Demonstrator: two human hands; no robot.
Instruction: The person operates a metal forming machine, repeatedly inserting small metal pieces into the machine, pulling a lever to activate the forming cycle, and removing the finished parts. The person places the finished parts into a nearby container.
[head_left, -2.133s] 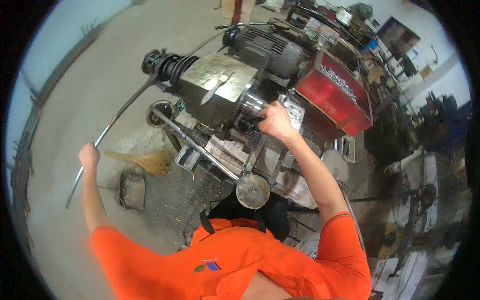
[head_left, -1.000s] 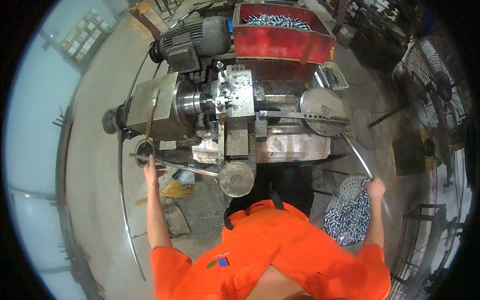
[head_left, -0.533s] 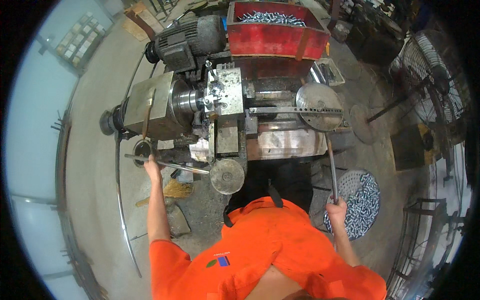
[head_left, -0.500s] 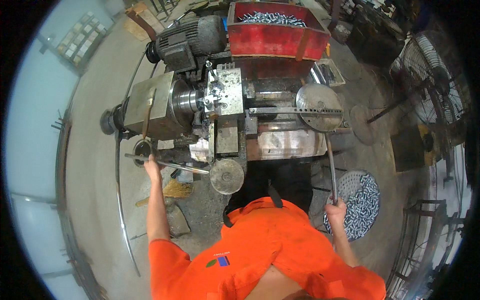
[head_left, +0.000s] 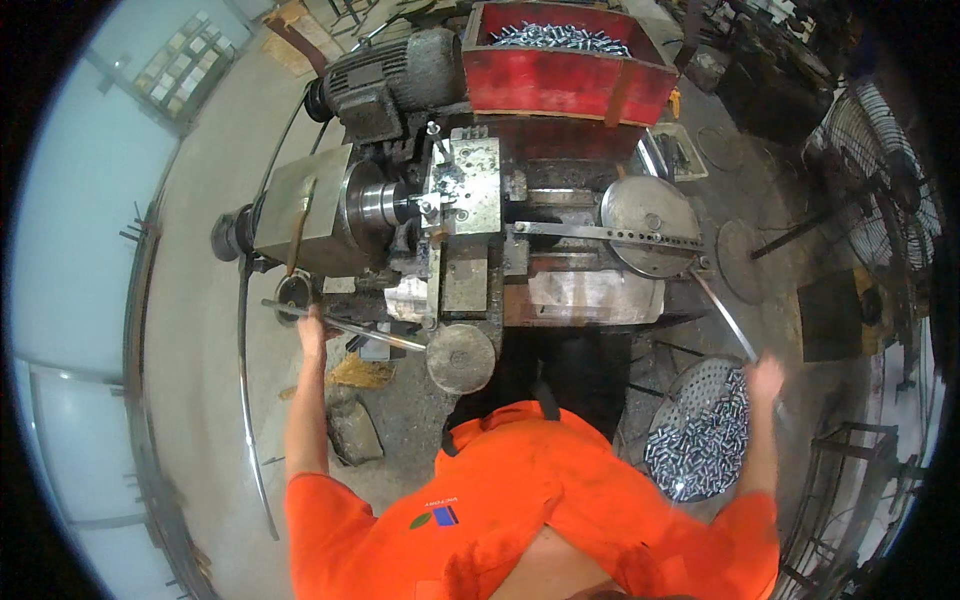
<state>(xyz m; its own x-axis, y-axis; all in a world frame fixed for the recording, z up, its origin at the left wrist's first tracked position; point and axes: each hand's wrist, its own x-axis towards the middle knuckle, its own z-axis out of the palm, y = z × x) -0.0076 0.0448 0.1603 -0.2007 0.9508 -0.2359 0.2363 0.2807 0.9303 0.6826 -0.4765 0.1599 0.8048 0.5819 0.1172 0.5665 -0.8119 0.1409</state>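
My left hand (head_left: 312, 333) is closed round a long metal lever (head_left: 375, 335), whose inner end meets a round steel disc (head_left: 461, 358) at the front of the lathe. Farther right, my right hand (head_left: 765, 379) grips a second lever (head_left: 727, 315) that slants out from a larger round plate (head_left: 650, 215). A flat bar with a row of holes (head_left: 580, 231) links that plate to the tool slide. Between the hands, the tool block (head_left: 468, 185) stands close beside the spindle chuck (head_left: 375, 205). Any small part in the chuck is too small to make out.
A red bin (head_left: 565, 85) of small metal parts sits behind the lathe, beside a motor (head_left: 395, 80). Near my right arm is a perforated basket (head_left: 703, 440) of similar parts. A fan (head_left: 880, 170) stands at right, a straw brush (head_left: 358, 373) lies below my left hand.
My right hand has swung its lever outward to the right and slightly away from me. My left hand keeps its hold on the other lever. The whole view has shifted a little.
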